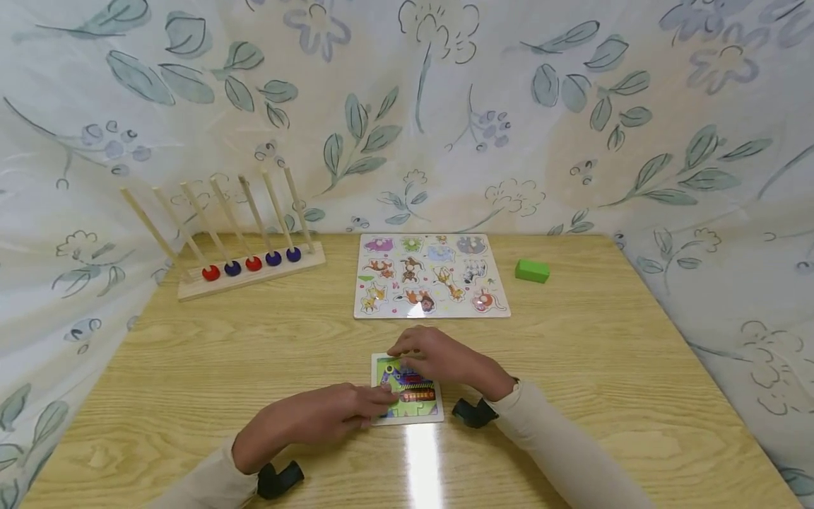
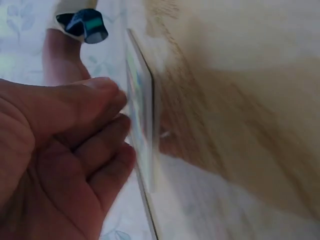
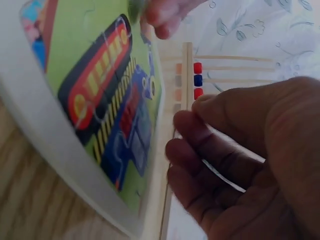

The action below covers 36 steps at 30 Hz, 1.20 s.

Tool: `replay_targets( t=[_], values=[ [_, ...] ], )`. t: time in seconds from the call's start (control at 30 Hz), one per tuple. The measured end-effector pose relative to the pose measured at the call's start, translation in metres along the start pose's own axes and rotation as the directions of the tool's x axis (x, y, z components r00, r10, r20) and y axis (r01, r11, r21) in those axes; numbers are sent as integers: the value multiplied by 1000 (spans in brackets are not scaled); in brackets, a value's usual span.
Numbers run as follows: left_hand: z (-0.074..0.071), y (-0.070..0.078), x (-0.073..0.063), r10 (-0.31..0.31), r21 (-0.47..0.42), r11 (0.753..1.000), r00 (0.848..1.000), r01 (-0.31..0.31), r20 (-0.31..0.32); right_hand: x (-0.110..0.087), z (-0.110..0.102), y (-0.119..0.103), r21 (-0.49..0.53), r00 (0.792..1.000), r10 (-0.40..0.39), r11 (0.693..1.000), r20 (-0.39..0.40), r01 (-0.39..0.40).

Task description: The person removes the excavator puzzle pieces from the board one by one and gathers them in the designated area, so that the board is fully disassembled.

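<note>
Nearest: pale sleeves (image 1: 559, 445) on both forearms, a black device (image 1: 280, 481) at the left wrist and a second black device (image 1: 475, 413) at the right. A bright reflection (image 1: 424, 466) crosses the worktop (image 1: 636, 367) just this side of the puzzle.

Left hand (image 1: 324, 413): comes in over the left edge of the jigsaw puzzle (image 1: 420, 408), fingertips at its picture. Fingers bent, thumb tip close to the index; cannot tell whether a piece is pinched between them.

Puzzle: lies flat, about midway between the worktop's left and right edges; white frame (image 1: 410, 420), tracked vehicle printed on green.

Right hand (image 1: 445, 357): over the puzzle's far right corner. Fingers loosely curled, thumb near the index tip, nothing seen in hold.

Beyond: animal peg board (image 1: 432, 277), flat, reaching the middle of the worktop's far edge. Green block (image 1: 531, 271) just right of it.

Far left corner: wooden stand (image 1: 254, 274), seven upright dowels (image 1: 224, 208); red and blue beads (image 1: 253, 263) at the feet of the inner five.

Behind the far edge: floral cloth (image 1: 445, 92).
</note>
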State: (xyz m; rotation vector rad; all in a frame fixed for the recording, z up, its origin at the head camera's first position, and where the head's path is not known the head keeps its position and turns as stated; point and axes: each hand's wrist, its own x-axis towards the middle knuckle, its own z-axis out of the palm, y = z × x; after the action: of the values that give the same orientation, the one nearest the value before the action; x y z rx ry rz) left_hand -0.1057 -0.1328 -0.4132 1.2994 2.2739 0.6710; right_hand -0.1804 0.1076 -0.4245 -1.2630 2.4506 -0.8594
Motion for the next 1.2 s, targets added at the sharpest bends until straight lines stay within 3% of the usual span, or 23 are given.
replay_targets(
  t=[0.37,0.53,0.8,1.2],
  values=[
    [3,-2,16,18,140,990,999,-21,27,12,7,0,-117,999,-25,993,46,30],
    [3,-2,19,19,108,994,1000,-21,18,15,9,-2,-179,1000,-5,984,27,9],
    [6,-2,23,-78,41,996,997,79,-28,19,12,-4,-222,1000,-17,975,15,20],
    [5,-1,21,-40,95,994,997,46,-62,29,14,-6,-272,998,3,962,61,13]
  ],
)
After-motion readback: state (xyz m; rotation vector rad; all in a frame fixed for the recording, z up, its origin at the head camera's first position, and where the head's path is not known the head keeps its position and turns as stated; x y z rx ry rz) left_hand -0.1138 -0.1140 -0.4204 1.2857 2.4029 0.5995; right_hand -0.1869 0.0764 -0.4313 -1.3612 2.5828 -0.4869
